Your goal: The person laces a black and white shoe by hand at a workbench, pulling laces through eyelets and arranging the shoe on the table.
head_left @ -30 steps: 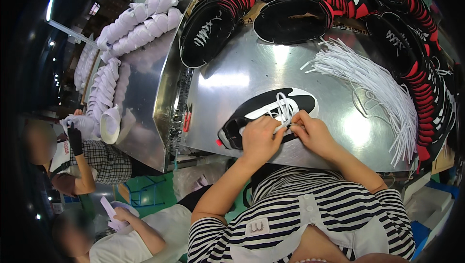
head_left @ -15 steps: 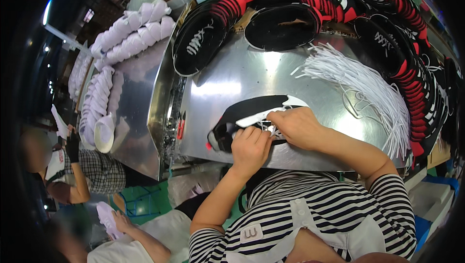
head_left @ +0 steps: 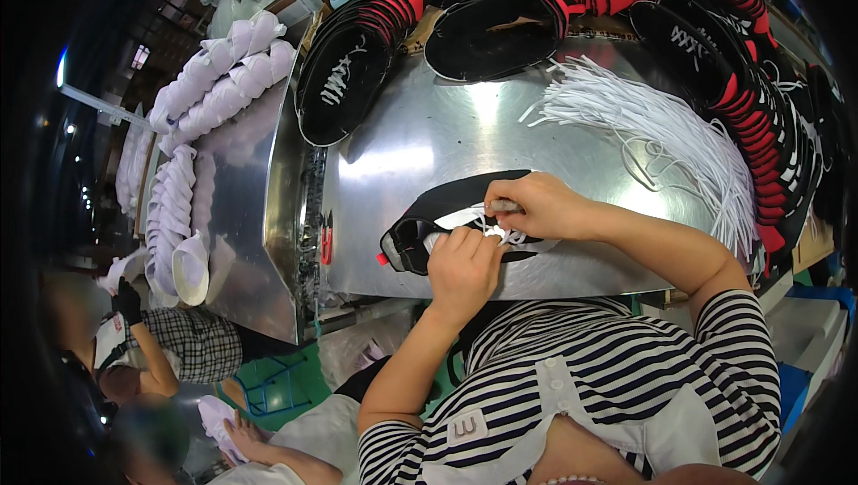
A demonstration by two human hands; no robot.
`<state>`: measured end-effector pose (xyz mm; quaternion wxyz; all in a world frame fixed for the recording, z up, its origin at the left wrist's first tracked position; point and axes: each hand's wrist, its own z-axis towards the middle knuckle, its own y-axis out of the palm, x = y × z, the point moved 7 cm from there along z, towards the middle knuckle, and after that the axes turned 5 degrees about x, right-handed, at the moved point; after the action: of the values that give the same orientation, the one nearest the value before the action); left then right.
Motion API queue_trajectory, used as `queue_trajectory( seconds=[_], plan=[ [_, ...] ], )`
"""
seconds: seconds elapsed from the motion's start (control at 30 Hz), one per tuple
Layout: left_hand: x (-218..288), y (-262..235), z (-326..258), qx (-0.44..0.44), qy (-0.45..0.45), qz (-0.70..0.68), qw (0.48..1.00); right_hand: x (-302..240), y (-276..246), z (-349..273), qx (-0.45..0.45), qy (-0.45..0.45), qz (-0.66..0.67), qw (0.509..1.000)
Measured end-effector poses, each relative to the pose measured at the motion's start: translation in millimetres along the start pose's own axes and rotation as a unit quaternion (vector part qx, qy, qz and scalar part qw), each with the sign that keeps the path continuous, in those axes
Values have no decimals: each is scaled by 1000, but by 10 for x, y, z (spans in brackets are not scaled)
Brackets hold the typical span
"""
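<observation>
A black shoe upper (head_left: 465, 188) with a white side panel and a red heel tab lies on the metal table in front of me. My left hand (head_left: 464, 263) grips its near edge at the opening, fingers curled over it. White shoelace (head_left: 508, 235) crosses the upper between my hands. Over the lacing, my right hand (head_left: 539, 208) is closed in a pinch on the lace. A short greyish piece (head_left: 505, 205) shows at those fingertips; whether it is a tool or a finger covering is unclear.
A bundle of white laces (head_left: 652, 127) lies to the right on the metal table (head_left: 402, 208). Nested black-and-red uppers (head_left: 344, 74) line the back and right. Left are stacked white uppers (head_left: 170, 208) and red-handled snips (head_left: 327, 244). Two co-workers sit left, one hand (head_left: 246, 438) on a pale shoe.
My right hand has lifted slightly and turned, and the greyish piece now shows at its fingertips. My left hand stays on the upper. The whole view has shifted a little.
</observation>
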<state>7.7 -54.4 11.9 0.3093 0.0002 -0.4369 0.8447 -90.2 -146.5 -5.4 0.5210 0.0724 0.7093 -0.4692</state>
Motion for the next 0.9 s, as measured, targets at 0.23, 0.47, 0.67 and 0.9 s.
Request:
queue_trajectory(
  seconds=[0.23,0.47,0.67,0.9],
  plan=[
    [-5,6,-42,-52,0,-33,998,-136,-2031,-44,406,-145,331,839],
    [-89,20,45,-42,-66,-47,996,212,-756,-124,262,-64,315,910],
    [-224,122,55,-257,-142,97,951,467,-24,-179,147,101,487,855],
    [-325,75,-72,-183,-204,-17,962,534,137,-86,132,61,423,895]
  ],
)
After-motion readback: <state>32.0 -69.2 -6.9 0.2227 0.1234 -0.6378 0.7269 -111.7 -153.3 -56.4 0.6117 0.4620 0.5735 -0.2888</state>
